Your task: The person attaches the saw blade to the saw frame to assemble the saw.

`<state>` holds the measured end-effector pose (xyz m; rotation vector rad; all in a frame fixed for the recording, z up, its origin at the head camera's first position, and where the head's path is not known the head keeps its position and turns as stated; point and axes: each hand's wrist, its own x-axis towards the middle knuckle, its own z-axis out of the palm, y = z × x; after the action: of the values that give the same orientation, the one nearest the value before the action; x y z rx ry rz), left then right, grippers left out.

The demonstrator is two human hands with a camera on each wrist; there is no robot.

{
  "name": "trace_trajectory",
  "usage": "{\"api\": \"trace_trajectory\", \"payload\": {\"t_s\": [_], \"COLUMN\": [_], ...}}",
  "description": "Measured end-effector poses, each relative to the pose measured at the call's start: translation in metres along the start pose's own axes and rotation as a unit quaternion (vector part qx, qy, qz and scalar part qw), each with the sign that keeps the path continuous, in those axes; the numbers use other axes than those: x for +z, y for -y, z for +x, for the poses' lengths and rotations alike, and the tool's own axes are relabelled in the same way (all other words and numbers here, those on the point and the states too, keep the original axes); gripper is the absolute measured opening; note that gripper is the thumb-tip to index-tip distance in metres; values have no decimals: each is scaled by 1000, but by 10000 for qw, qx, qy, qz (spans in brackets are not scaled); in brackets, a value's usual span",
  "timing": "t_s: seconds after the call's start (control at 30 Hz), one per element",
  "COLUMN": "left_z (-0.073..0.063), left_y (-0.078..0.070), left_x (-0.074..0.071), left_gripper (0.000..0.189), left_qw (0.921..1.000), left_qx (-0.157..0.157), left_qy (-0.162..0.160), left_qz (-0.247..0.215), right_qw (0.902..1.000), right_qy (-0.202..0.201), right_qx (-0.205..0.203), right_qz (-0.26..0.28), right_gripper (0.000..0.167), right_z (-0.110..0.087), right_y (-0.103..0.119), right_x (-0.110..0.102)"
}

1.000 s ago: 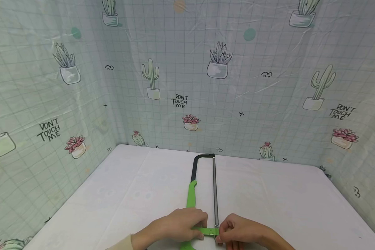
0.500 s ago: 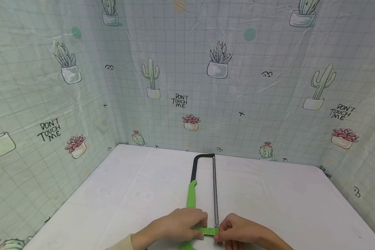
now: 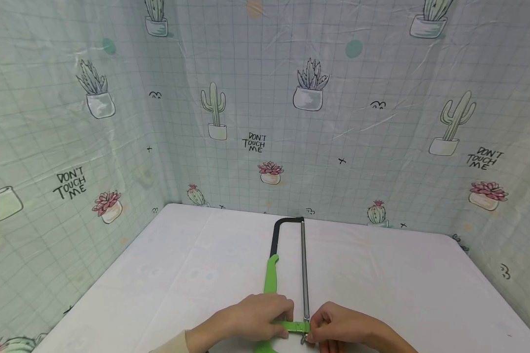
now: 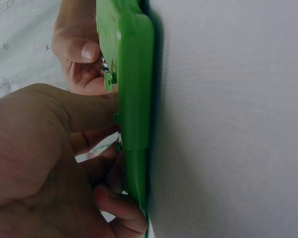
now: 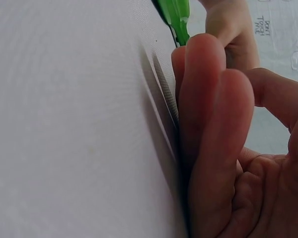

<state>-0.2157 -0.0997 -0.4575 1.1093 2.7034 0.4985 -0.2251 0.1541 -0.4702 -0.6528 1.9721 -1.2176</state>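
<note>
The right hand [image 3: 341, 323] pinched the wing nut [image 3: 303, 339] — blade [image 3: 304, 269] running toward twelve o'clock — while the left hand [image 3: 257, 316] gripped the frame [image 3: 270, 278].

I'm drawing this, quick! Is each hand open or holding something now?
Left hand: closed, holding the hacksaw.
Right hand: closed, seemingly pinching the small metal piece at the saw's near end.

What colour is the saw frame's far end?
The far end is black, clearest in the head view.
</note>
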Motion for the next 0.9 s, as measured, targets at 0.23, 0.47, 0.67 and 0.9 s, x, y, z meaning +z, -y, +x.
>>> {"api": "trace_trajectory", "payload": {"t_s": [0.23,0.47,0.67,0.9], "left_z": [1,1,1,1], "left_y": [0,1,1,1], "left_x": [0,0,0,0], "left_gripper": [15,15,15,15], "left_qw": [10000,10000,10000,10000], "left_qx": [-37,2,43,17], "left_qy": [35,20,-9,6], "left_qz": [-62,-56,-16,-25], "right_qw": [9998,9996,9992,9990], "right_qy": [114,191,262,278], "right_qx": [-114,-115,-191,-181], "right_qz": [95,159,213,297], "right_gripper": [36,29,28,17], "right_z": [0,-1,-1,-1], "right_y": [-1,-2,-1,-2], "right_x": [-2,-3,-3,-4]}}
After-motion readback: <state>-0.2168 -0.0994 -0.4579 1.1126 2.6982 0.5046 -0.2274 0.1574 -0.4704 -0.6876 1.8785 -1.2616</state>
